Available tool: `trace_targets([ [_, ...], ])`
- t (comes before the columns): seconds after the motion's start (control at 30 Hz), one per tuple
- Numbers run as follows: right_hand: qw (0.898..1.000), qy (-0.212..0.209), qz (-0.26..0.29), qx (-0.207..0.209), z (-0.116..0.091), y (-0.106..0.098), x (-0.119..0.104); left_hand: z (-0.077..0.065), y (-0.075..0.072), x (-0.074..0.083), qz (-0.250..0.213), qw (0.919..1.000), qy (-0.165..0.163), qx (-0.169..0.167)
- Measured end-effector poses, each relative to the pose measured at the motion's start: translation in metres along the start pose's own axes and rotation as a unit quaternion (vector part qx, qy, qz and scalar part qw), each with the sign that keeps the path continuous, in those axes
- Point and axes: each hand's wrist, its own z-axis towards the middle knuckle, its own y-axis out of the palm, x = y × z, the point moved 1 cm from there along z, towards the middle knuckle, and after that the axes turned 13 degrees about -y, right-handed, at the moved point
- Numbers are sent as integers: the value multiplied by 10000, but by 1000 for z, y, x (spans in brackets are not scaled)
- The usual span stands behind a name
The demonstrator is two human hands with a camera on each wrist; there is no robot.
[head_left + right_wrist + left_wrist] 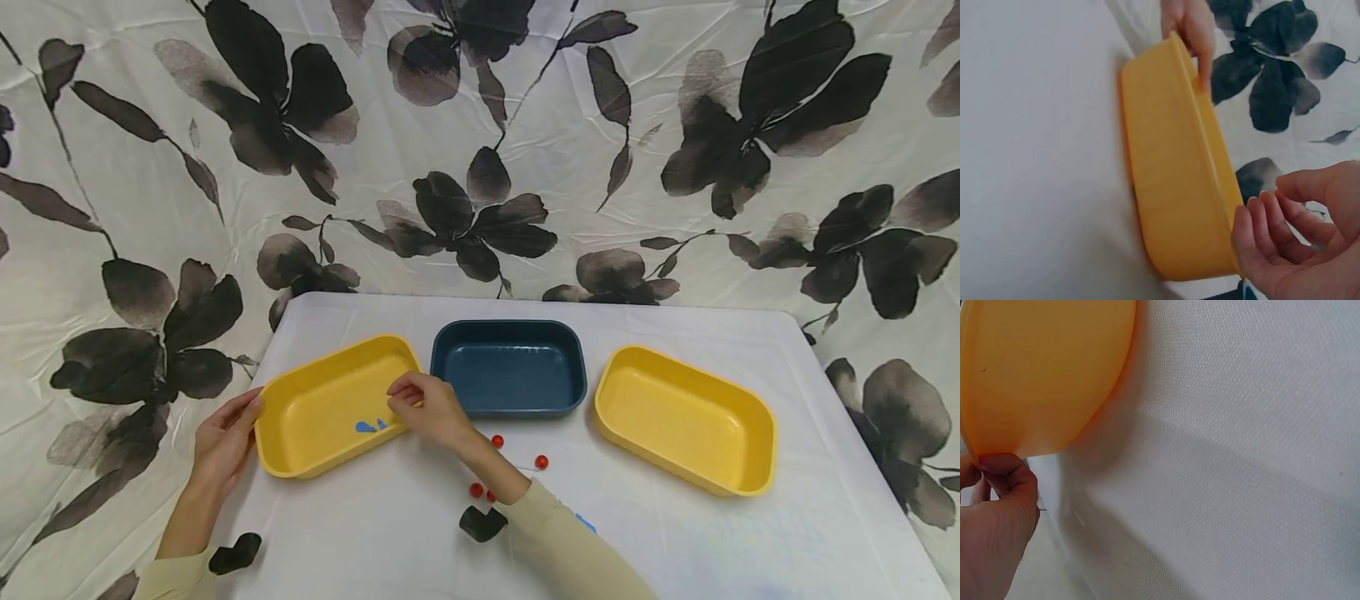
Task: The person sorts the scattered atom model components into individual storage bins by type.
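On the table's left side stands a yellow tray (300, 425), slightly askew. My left hand (225, 437) pinches its left end at the rim, thumb on top; the left wrist view shows this hand (1004, 506) gripping the edge close up. Over the tray's right end is my right hand (431, 408), fingers loosely bent with thumb and forefinger tips close together. Nothing shows between them in the right wrist view, where the hand (1304, 231) overlaps the tray's rim (1200, 137). Small blue pieces (366, 427) lie inside the tray near the right hand.
A dark blue tray (510, 379) stands in the middle, a second yellow tray (686, 421) to its right. Several red balls (542, 462) and a blue piece (586, 522) lie around the right forearm. Black pieces (482, 523) lie near the front. A floral cloth (480, 150) hangs behind.
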Motion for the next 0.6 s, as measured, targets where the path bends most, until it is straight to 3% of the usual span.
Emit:
trace_targets([
  [0.6, 9989, -22, 274, 371, -37, -35, -8, -2, 0, 0, -165, 9999, 6, 0],
])
